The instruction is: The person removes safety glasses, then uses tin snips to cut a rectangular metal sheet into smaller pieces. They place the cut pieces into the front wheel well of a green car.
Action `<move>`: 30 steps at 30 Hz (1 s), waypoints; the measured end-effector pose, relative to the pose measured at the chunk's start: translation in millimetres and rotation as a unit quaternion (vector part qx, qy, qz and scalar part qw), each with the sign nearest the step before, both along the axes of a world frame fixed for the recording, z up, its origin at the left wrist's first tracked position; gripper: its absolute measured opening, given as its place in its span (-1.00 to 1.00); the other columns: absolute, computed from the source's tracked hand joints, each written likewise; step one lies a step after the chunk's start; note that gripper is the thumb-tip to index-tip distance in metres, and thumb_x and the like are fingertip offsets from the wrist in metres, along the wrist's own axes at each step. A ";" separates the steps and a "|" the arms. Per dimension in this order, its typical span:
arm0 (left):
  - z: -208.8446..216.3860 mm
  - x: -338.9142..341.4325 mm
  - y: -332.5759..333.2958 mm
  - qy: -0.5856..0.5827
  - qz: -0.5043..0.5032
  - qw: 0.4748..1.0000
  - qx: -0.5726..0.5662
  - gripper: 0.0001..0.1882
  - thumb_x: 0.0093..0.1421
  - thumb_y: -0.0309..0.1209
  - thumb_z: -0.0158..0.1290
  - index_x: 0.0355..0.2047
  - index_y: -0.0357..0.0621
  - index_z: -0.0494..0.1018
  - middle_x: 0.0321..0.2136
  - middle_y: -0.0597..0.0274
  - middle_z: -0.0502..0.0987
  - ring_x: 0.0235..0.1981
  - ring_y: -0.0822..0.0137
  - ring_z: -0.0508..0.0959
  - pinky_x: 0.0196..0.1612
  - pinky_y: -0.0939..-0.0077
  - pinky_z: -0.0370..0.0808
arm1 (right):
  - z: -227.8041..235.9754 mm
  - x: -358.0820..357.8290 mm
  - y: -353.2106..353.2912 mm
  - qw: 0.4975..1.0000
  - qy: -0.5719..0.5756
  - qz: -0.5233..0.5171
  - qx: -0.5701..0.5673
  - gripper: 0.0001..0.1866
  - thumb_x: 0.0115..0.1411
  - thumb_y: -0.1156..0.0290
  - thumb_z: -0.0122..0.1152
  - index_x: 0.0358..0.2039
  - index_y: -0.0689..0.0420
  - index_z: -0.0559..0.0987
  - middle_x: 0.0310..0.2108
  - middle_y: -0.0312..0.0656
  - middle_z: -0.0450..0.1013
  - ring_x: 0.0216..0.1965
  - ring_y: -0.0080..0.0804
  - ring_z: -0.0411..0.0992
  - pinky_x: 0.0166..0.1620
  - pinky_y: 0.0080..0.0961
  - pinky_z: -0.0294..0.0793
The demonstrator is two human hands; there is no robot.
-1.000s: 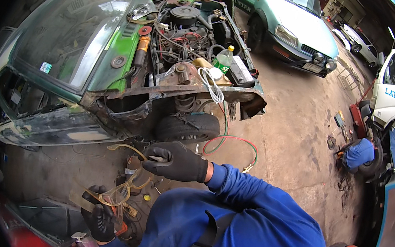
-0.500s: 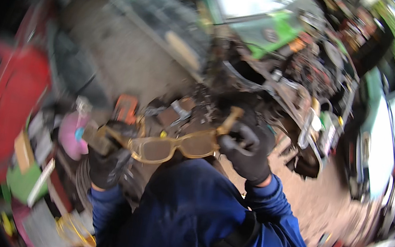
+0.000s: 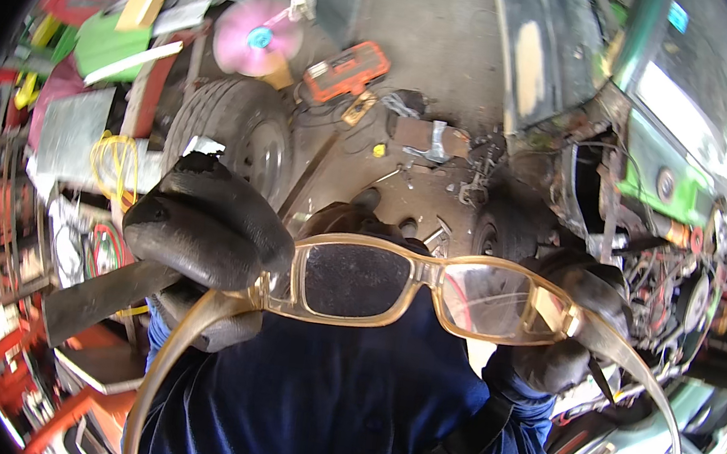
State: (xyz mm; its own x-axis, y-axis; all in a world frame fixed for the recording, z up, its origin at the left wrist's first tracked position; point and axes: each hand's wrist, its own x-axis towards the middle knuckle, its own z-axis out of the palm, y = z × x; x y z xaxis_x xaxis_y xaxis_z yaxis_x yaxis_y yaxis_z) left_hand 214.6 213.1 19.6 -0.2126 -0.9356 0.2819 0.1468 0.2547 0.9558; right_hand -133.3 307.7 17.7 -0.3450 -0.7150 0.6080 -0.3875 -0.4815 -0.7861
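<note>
Clear safety glasses [image 3: 426,275] with amber-tinted frames are held up close in front of me, their temples unfolded and pointing back toward me. My left hand [image 3: 209,231], in a dark, worn glove, is closed on the frame near the left hinge. A dark flat strip [image 3: 105,300] sticks out to the left from beneath that hand; I cannot tell what it is. At the other hinge my right hand [image 3: 577,299], also gloved, is closed on the frame. The glasses partly hide its fingers.
A tyre [image 3: 239,130] stands at left, below a pink fan [image 3: 258,37]. On the floor ahead lie an orange case [image 3: 346,71], a yellow meter [image 3: 358,108] and loose tools. At right is a green vehicle [image 3: 669,178] with exposed engine parts. Yellow cable [image 3: 116,169] hangs at left.
Both hands have raised the glasses toward me, so they look much larger, with the temples now pointing back at me. The view has turned, shifting the surroundings.
</note>
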 end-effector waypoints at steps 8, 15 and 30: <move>31.0 4.6 66.4 -0.026 0.110 0.989 -0.099 -0.44 0.29 -0.27 0.20 0.26 -0.25 0.48 0.02 0.09 0.68 -0.25 0.33 0.58 -0.24 0.44 0.51 | 1.9 -2.6 -20.0 0.983 -0.057 0.139 -0.103 -0.44 0.39 -0.03 0.38 -0.07 0.32 0.60 -0.24 0.05 0.55 -0.39 -0.11 0.56 -0.36 -0.18 0.63; 64.8 21.2 90.3 -0.041 0.139 0.968 -0.206 -0.43 0.34 -0.17 0.13 0.26 -0.25 0.49 0.03 0.08 0.69 -0.32 0.35 0.55 -0.32 0.46 0.46 | 29.7 12.3 -48.3 0.958 -0.045 0.258 -0.118 -0.52 0.38 0.01 0.38 -0.01 0.19 0.53 -0.22 -0.02 0.47 -0.37 -0.15 0.49 -0.39 -0.17 0.57; 61.3 144.7 49.5 -0.022 0.232 0.935 -0.267 -0.35 0.44 0.03 -0.02 0.26 -0.27 0.49 0.03 0.04 0.70 -0.48 0.39 0.49 -0.48 0.51 0.35 | 76.6 159.1 -169.1 0.876 -0.021 0.468 -0.114 -0.60 0.36 0.14 0.36 0.07 -0.08 0.39 -0.17 -0.15 0.31 -0.33 -0.19 0.36 -0.47 -0.17 0.46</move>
State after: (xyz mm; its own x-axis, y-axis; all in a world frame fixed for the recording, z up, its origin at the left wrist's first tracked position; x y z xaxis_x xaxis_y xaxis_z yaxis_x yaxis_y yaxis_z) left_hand 359.3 262.6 80.9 0.1593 -0.6583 0.7357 -0.1345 0.7238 0.6767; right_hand 25.8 138.6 94.3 0.3027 -0.5587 0.7722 0.2869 -0.7192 -0.6328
